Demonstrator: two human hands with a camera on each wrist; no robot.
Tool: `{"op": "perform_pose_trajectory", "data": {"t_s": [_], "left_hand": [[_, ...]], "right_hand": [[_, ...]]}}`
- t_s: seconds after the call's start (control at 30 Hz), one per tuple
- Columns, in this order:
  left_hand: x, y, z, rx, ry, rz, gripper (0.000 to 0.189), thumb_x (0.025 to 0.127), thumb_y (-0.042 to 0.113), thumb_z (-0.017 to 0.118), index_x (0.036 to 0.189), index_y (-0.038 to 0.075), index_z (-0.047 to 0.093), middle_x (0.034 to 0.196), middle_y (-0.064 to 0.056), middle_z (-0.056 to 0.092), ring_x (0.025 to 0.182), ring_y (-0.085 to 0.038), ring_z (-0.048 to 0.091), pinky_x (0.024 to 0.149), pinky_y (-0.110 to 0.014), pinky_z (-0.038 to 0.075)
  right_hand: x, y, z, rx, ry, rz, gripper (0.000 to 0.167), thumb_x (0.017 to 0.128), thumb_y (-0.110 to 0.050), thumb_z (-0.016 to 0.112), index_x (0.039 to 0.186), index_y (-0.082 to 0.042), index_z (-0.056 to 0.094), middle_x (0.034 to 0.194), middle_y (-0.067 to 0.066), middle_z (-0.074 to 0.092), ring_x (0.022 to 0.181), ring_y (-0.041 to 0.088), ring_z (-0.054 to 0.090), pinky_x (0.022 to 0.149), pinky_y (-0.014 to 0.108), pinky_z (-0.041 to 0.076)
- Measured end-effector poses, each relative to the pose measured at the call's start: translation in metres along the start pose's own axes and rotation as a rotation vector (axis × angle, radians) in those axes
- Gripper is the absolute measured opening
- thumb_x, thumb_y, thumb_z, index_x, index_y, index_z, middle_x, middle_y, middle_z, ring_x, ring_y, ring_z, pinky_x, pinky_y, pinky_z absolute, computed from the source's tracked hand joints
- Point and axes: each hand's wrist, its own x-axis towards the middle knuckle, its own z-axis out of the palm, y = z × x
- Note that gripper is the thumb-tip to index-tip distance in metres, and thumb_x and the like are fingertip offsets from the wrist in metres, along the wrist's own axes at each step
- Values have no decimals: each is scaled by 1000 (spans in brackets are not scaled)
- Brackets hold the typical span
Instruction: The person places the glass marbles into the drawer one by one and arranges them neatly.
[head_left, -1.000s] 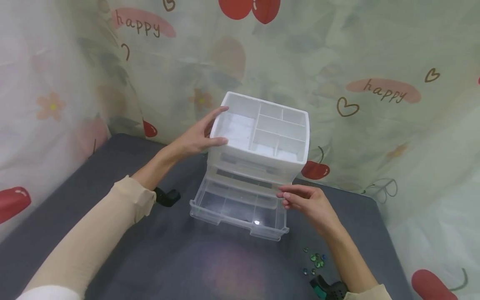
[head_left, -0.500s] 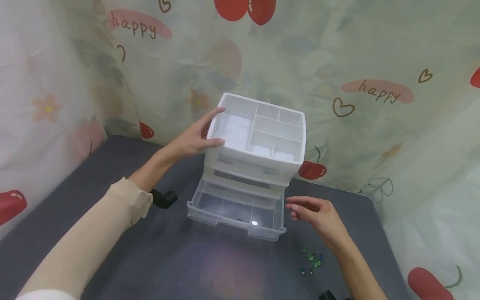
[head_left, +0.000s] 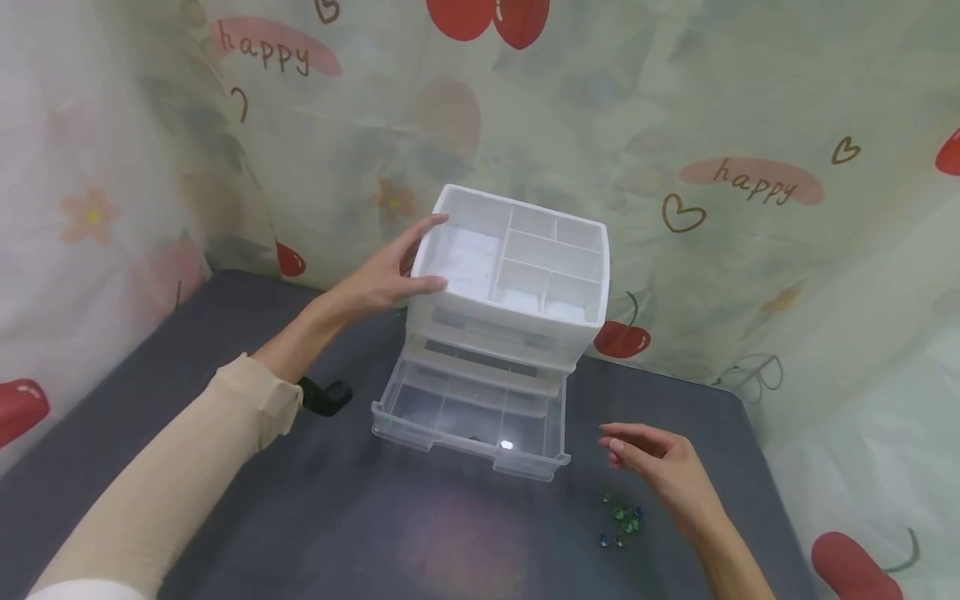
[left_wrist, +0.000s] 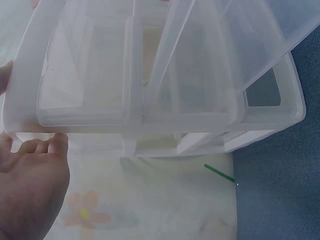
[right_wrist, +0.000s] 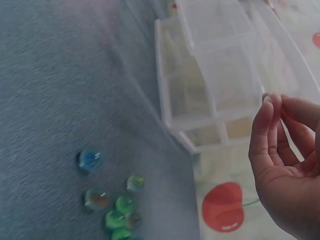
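A white drawer organizer (head_left: 510, 317) with a divided top tray stands near the back of the table. Its clear lower drawer (head_left: 465, 421) is pulled out, and a small dark spot shows near the drawer's front. My left hand (head_left: 390, 267) grips the organizer's left side, thumb over the front rim and fingers farther back. To the right of the drawer, my right hand (head_left: 667, 471) is in the air, fingers loosely bent with thumb and fingertips close together; nothing shows between them. Several green and blue glass marbles (head_left: 628, 523) lie on the table below and left of it.
A black object (head_left: 326, 397) shows beside my left sleeve (head_left: 187, 467). The dark grey table (head_left: 322, 517) meets a printed curtain (head_left: 540, 125) at the back. A green line (left_wrist: 220, 173) lies low in the left wrist view.
My right hand has drawn away from the drawer's right side, moving right and down, closer to the marbles. A small dark spot has appeared in the drawer. The left hand keeps its grip.
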Motion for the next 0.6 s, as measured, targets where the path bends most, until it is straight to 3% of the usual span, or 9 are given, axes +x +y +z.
{"op": "perform_pose_trajectory", "data": {"t_s": [0.27,0.6], "left_hand": [[1,1,2,-12,-3,-6,84,93,2,68,159,20,19,164,1,15,144,-24,28,107,-42,36],[-1,1,1,-20,1,-26,83,94,4,68,159,23,19,164,5,13,145,-22,27,106,-38,37]], "right_hand": [[-11,20,-7,16,55,29,41,93,-20,72,123,7,65,102,4,75,91,18,71,81,32,56],[-21,42,-20,-25,127,136,48,90,-28,75,126,3,65,110,13,73,99,23,70,84,34,55]]}}
